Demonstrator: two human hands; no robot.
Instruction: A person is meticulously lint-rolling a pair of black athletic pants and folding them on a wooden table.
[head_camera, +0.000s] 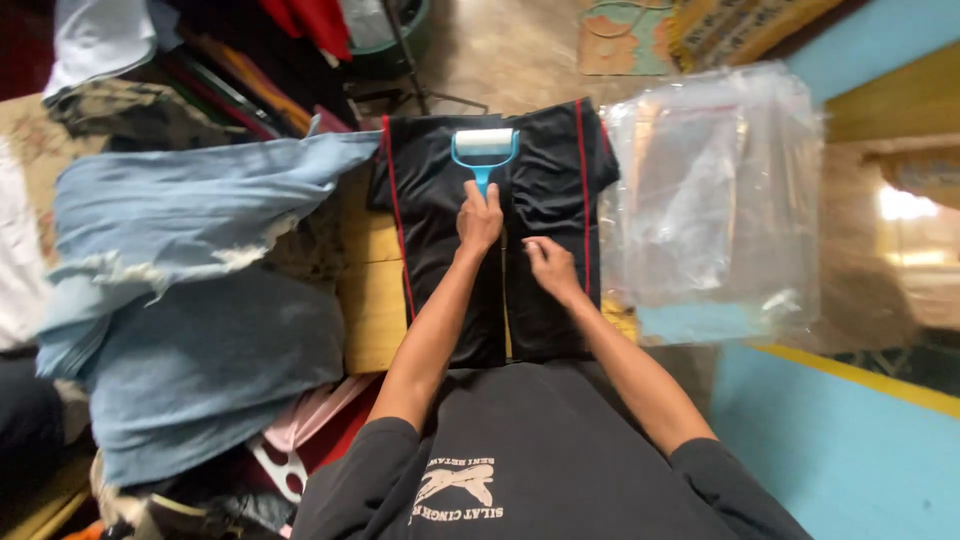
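Note:
Black trousers with red side stripes lie folded flat on a wooden board. My left hand grips the blue handle of a lint roller, whose white roll rests near the far end of the trousers. My right hand presses on the right leg of the trousers, fingers curled against the cloth, holding nothing.
A pile of light blue denim garments lies to the left. A stack of clear plastic bags sits to the right. Pink hangers lie at the lower left. More clothes crowd the far left, with bare floor beyond.

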